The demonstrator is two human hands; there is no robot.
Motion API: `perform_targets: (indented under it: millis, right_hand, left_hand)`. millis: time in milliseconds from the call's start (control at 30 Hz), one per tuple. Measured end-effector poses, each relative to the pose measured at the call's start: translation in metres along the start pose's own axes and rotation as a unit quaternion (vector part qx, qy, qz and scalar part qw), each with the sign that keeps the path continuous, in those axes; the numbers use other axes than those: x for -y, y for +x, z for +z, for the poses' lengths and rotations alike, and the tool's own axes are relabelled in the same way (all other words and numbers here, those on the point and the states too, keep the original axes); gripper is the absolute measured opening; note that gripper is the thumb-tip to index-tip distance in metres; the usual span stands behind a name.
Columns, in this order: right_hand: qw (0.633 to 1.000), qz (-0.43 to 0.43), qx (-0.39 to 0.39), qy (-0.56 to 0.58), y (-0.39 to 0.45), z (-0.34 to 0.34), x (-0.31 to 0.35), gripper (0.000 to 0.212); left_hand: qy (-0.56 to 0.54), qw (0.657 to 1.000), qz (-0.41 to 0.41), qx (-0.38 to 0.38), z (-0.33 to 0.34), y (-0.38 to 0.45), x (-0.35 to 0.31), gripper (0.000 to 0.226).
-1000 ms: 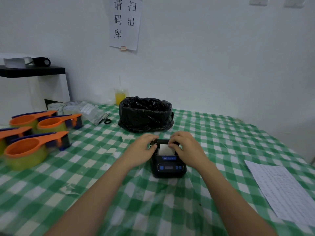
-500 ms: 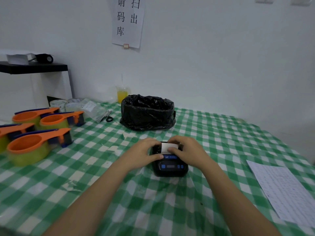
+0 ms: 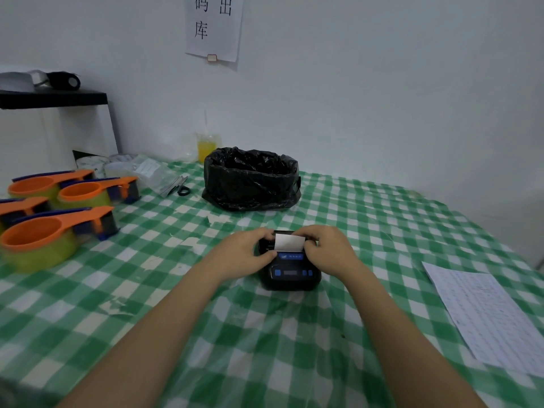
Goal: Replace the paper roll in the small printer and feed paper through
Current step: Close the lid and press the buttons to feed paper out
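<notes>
A small black printer (image 3: 290, 275) with blue buttons sits on the green checked tablecloth (image 3: 265, 334) in the middle of the head view. A short strip of white paper (image 3: 289, 242) sticks up from its top slot. My left hand (image 3: 244, 254) grips the printer's left side, thumb on the blue band under the paper. My right hand (image 3: 326, 250) holds the right side, fingers curled over the top rear edge beside the paper. The roll inside is hidden.
A bin lined with a black bag (image 3: 251, 178) stands behind the printer. Several orange tape dispensers (image 3: 56, 225) lie at the left, scissors (image 3: 181, 188) and a cup of yellow drink (image 3: 206, 147) farther back. A printed sheet (image 3: 485, 316) lies at the right.
The printer's lid has gone down under both hands and the paper strip now stands out of the closed top. The view has tilted slightly down.
</notes>
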State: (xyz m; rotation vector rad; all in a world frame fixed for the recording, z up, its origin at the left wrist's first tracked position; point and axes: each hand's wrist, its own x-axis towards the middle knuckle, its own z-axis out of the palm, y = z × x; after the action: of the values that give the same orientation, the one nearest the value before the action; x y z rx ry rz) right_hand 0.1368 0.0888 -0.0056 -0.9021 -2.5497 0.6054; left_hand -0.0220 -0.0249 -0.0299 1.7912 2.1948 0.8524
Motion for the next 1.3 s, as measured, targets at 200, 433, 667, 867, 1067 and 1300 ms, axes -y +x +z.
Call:
perform_targets:
  millis: [200, 433, 667, 867, 1067, 1300]
  right_hand:
    - [0.998, 0.027, -0.045, -0.024, 0.006, 0.01, 0.006, 0.047]
    - [0.996, 0.021, -0.066, -0.048, 0.009, 0.018, 0.003, 0.041]
    - [0.995, 0.007, -0.067, -0.074, 0.009, 0.026, 0.002, 0.032]
    - [0.999, 0.024, -0.006, -0.045, 0.01, 0.01, 0.003, 0.045]
    - [0.979, 0.058, -0.051, 0.187, -0.012, 0.007, -0.011, 0.035]
    - [0.97, 0.055, 0.02, 0.236, -0.03, 0.01, -0.021, 0.039]
  left_hand:
    - [0.028, 0.999, -0.016, -0.025, 0.006, -0.004, -0.002, 0.041]
    - [0.052, 0.997, -0.024, -0.044, 0.012, -0.003, -0.005, 0.046]
    - [0.086, 0.993, -0.032, -0.068, 0.015, -0.001, -0.006, 0.035]
    - [0.027, 0.998, -0.046, -0.045, 0.014, -0.008, -0.009, 0.038]
    - [-0.146, 0.986, -0.074, 0.018, 0.009, -0.018, -0.008, 0.042]
    - [-0.145, 0.985, -0.08, 0.057, 0.014, -0.032, -0.012, 0.078]
